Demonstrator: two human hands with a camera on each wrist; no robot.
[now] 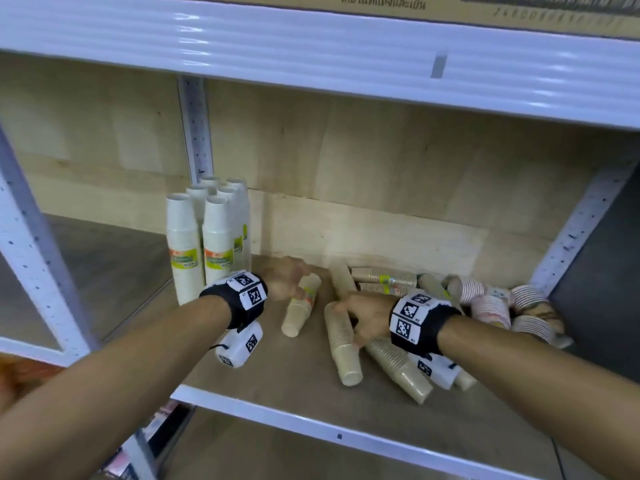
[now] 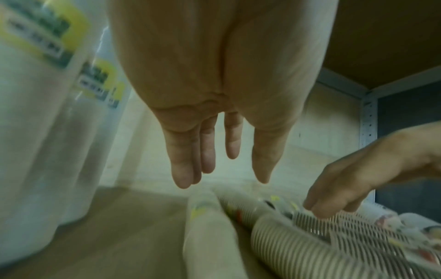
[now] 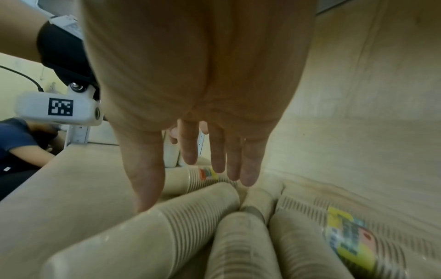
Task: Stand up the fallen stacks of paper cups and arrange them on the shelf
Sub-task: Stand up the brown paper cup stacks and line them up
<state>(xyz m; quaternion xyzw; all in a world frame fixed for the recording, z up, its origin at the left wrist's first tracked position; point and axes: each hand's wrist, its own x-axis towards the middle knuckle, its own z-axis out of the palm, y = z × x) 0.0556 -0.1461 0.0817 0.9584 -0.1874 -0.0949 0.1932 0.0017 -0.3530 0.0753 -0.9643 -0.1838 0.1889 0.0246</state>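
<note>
Several white cup stacks (image 1: 204, 237) stand upright at the back left of the shelf board (image 1: 270, 382). Beige stacks lie fallen on the board. My left hand (image 1: 291, 277) (image 2: 224, 166) hovers with straight fingers over the far end of one fallen beige stack (image 1: 301, 306) (image 2: 210, 236); no grip shows. My right hand (image 1: 360, 317) (image 3: 193, 179) reaches over another fallen beige stack (image 1: 343, 344) (image 3: 155, 236), its fingers straight and its thumb tip at the stack's side. More beige stacks (image 1: 398, 368) (image 3: 346, 245) lie under and behind my right wrist.
Red-striped cup stacks (image 1: 491, 303) lie piled at the right, by the white upright (image 1: 571, 230). The upper shelf (image 1: 311, 46) hangs low overhead. A wooden panel (image 1: 381, 161) closes the back. In the right wrist view a person in dark blue (image 3: 16, 147) sits beyond the shelf.
</note>
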